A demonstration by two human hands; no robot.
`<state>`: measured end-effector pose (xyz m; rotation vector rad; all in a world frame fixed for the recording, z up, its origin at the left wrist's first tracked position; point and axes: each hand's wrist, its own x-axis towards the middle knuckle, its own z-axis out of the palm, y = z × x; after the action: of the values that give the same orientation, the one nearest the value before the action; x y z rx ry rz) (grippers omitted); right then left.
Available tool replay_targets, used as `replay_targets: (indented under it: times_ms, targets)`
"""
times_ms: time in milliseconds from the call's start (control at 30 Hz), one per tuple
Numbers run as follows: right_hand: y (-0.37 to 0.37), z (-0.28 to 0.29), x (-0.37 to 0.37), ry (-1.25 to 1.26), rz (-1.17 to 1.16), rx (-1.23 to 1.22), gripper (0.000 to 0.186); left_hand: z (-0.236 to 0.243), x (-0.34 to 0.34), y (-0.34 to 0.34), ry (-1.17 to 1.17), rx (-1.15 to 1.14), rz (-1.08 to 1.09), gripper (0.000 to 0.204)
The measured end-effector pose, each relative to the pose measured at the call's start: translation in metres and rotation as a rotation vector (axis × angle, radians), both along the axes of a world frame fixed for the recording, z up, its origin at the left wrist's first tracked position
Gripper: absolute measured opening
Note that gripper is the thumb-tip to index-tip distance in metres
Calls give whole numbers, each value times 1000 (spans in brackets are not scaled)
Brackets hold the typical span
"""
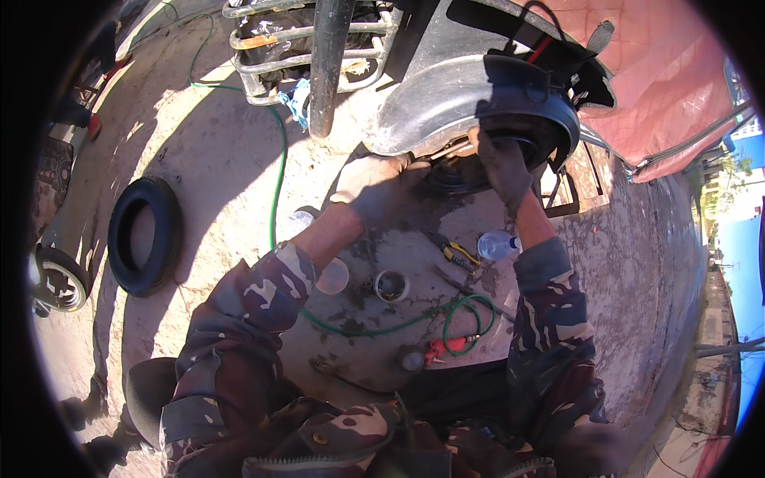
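Observation:
Both of my hands reach forward under a black curved fender (446,89) and work at a dark wheel (458,179) beneath it. My left hand (374,179) is at the wheel's left side, its fingers curled in around something in shadow that I cannot make out. On the other side, my right hand (504,163) is closed against the wheel, fingers bent, with its grip partly hidden. A thin light-coloured rod or edge (452,150) runs between the two hands. On the ground below lie yellow-and-black pliers (458,253) and a clear plastic bottle (496,245).
A green hose (279,159) loops across the ground to a red tool (442,349). Nearby sits a round pale container (391,285). To the left lie a loose tire (119,239) and a wheel (64,280). A metal rack (275,60) and red cover (661,88) stand ahead.

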<state>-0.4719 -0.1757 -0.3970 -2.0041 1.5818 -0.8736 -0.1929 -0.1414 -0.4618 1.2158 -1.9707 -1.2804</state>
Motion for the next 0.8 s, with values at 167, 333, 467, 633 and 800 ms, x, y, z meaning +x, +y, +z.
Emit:
replay_targets:
  times_ms: [167,333,467,633,800]
  targets:
    - [-1,11,5,48,119,5,47,16,8,-6,240,-8,33,43]
    - [10,19,12,66,169,201,47,17,-10,-3,382,181,133,35]
    - [14,19,21,117,164,140,49,24,-7,-3,265,74,52,35]
    - [14,14,33,387,141,175,45,42,-5,-6,32,-69,-43,35]
    - [16,14,40,492,77,183,44,38,3,-1,-129,-197,17,36]
